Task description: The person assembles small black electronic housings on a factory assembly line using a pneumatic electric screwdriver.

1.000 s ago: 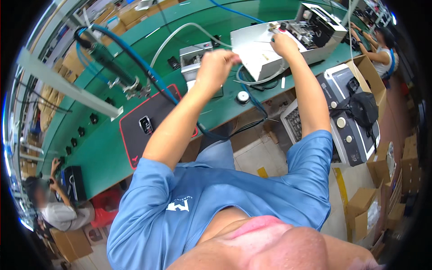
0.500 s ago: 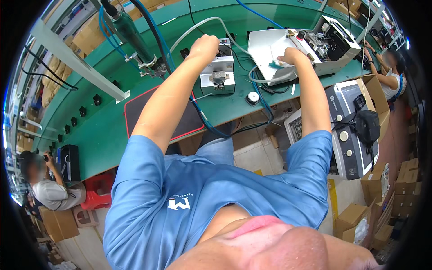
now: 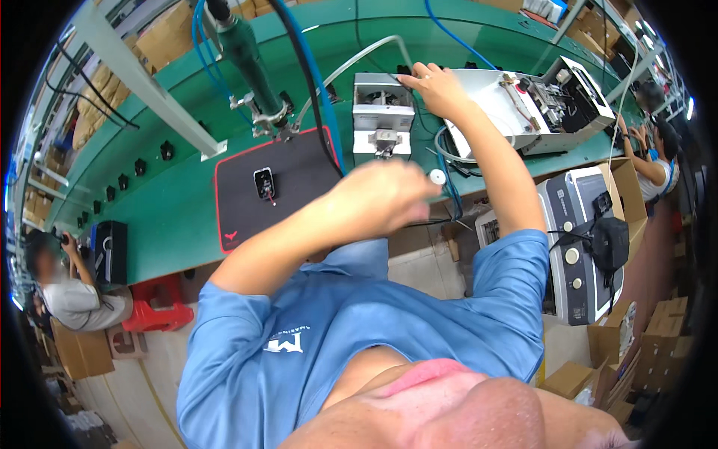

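A grey metal bench fixture (image 3: 383, 120) with a clamp-like block (image 3: 386, 141) at its front stands on the green bench. My right hand (image 3: 441, 91) rests its fingertips on the fixture's upper right corner, fingers apart. In front of the fixture, close to the bench edge, my left hand (image 3: 385, 196) is smeared by motion, and whether it holds anything cannot be made out. Just beside its fingers is a white round knob (image 3: 437, 177). A small dark device with a light frame (image 3: 264, 182) and a short red wire lies on the black red-edged mat (image 3: 299, 161).
Over the mat hangs a green pneumatic tool (image 3: 250, 67) with hoses. To the right is an opened white machine (image 3: 516, 105). A grey unit with knobs (image 3: 580, 239) stands below it, a black pouch (image 3: 609, 243) on top. Co-workers sit at both far sides.
My left hand has come back from the fixture toward the bench edge. My right hand has left the white machine and moved left to the fixture's corner. The mat's small device is now uncovered.
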